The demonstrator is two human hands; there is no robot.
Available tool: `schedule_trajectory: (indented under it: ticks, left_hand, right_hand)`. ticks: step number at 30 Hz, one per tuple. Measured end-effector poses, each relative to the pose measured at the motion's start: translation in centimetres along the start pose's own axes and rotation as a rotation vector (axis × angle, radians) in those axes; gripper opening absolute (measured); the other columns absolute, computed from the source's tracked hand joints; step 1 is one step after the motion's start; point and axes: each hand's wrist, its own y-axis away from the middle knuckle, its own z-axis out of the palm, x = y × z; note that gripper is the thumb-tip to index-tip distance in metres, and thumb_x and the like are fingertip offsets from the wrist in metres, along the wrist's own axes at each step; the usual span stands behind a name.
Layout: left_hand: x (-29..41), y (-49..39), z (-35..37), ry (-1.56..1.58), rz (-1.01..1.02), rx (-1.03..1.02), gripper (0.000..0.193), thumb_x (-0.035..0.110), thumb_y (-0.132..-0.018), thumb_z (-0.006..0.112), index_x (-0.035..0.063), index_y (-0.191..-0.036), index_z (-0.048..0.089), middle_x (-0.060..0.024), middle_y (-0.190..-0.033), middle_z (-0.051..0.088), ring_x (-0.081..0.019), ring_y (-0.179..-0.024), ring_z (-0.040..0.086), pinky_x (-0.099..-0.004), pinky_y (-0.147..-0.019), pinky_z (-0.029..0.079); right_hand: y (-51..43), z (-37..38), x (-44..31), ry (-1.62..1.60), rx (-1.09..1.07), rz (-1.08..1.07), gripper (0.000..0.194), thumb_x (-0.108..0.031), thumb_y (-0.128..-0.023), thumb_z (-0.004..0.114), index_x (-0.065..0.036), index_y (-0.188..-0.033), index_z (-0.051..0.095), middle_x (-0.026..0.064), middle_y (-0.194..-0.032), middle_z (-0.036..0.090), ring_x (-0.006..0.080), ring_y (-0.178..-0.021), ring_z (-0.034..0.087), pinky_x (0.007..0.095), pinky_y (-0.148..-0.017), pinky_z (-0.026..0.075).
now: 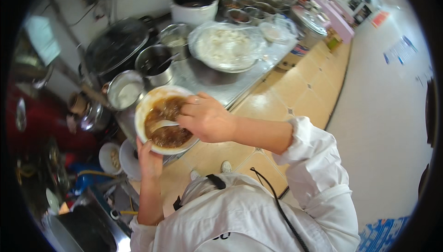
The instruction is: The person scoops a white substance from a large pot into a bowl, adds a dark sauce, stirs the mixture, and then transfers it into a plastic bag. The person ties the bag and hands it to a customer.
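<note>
A white bowl point(141, 113) with brown sauce in it is tilted in front of me, near the corner of the steel table. My left hand point(149, 158) grips its lower left rim. With my right hand point(206, 117) I hold a white spoon point(165, 124), whose bowl end dips into the brown sauce point(171, 138). The spoon's handle is mostly hidden by my fingers. Just beyond the bowl stand a metal pot with white contents point(128, 92) and a metal pot with dark contents point(155, 61).
On the steel table point(211, 87) are a plastic-covered basin of white food point(225, 47), a white pot point(193, 13) and several metal containers point(238, 16). A large dark pan point(117, 44) is at the left. White bowls point(110, 158) stand low at my left, beside a large pot point(86, 231).
</note>
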Motion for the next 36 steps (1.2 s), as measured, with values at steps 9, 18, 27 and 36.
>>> schedule_trajectory:
  ticks: [9, 18, 27, 36]
  left_hand:
    - [0.3, -0.5, 0.0, 0.039, -0.014, 0.038, 0.061, 0.018, -0.078, 0.049, 0.0127, -0.134, 0.026, -0.0074, -0.132, 0.037, -0.0239, -0.121, 0.038, -0.0397, -0.098, 0.035]
    - [0.3, -0.6, 0.0, 0.033, -0.009, -0.085, 0.055, 0.013, -0.08, 0.047, 0.0124, -0.132, 0.028, -0.0068, -0.129, 0.04, -0.0216, -0.118, 0.041, -0.0382, -0.097, 0.036]
    - [0.8, -1.1, 0.1, 0.068, -0.016, 0.009, 0.057, 0.017, -0.081, 0.049, 0.0136, -0.132, 0.026, -0.0066, -0.125, 0.043, -0.0209, -0.113, 0.046, -0.038, -0.092, 0.042]
    - [-0.4, -1.0, 0.3, -0.034, -0.007, 0.07, 0.057, 0.019, -0.08, 0.048, 0.0143, -0.132, 0.026, -0.0054, -0.128, 0.041, -0.0209, -0.115, 0.045, -0.038, -0.092, 0.041]
  right_hand:
    - [0.8, 1.2, 3.0, -0.368, 0.07, 0.582, 0.005, -0.013, -0.075, 0.059, -0.009, -0.076, 0.057, 0.0071, -0.064, 0.051, 0.024, -0.064, 0.048, 0.0362, -0.059, 0.037]
    - [-0.3, -0.2, 1.2, 0.041, 0.046, 0.023, 0.007, -0.013, -0.066, 0.061, -0.01, -0.068, 0.055, 0.0052, -0.065, 0.05, 0.0237, -0.067, 0.049, 0.0364, -0.061, 0.036]
    - [0.8, 0.7, 5.1, -0.103, 0.118, 0.397, 0.007, -0.013, -0.076, 0.057, -0.007, -0.072, 0.059, 0.006, -0.059, 0.048, 0.022, -0.06, 0.047, 0.0359, -0.058, 0.036]
    - [1.9, 4.0, -0.4, -0.703, 0.071, 0.923, 0.013, -0.01, -0.08, 0.054, -0.002, -0.07, 0.058, 0.01, -0.055, 0.049, 0.0184, -0.051, 0.045, 0.03, -0.049, 0.036]
